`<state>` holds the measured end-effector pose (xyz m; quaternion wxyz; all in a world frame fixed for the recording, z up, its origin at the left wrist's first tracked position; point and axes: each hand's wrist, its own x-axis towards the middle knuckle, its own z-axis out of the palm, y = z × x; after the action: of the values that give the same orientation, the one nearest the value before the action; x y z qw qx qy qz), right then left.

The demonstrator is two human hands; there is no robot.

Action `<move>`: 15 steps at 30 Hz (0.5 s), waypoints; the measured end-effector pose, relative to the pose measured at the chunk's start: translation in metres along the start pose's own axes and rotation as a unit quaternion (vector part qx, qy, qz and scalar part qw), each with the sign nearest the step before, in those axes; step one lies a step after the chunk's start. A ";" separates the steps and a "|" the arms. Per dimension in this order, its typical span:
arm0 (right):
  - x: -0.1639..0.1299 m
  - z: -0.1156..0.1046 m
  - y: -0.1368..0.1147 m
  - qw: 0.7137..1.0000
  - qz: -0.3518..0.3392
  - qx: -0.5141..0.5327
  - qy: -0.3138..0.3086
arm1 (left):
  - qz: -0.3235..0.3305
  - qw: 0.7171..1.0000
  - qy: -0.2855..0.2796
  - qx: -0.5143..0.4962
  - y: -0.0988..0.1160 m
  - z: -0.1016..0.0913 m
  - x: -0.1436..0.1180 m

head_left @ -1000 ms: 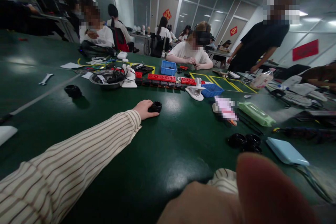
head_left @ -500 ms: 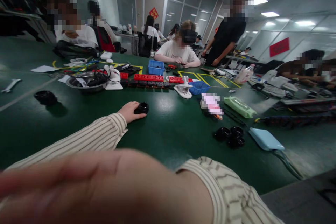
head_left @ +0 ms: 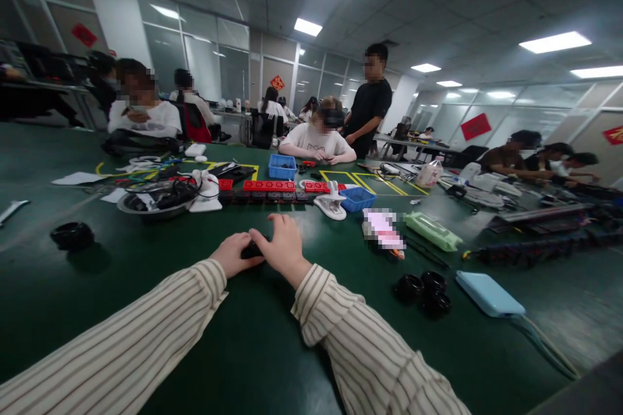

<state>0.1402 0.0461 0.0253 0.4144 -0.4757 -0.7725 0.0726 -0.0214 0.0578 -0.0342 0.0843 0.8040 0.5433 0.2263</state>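
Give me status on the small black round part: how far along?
Done: nothing looks finished. One black ring lies apart, far left. In hand: the left hand and right hand both close around a small black round part on the green table, which is mostly hidden. Left: three similar black round parts lie untouched beside the light blue flat case.
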 end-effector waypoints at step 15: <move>-0.012 0.013 0.013 0.978 -0.162 0.041 -0.124 | 0.030 0.998 -0.053 -0.036 -0.005 -0.009 0.004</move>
<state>0.1421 0.0473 0.0042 0.3412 -0.3139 -0.8810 0.0947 -0.0281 0.0620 -0.0275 0.1350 0.8272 0.5052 0.2057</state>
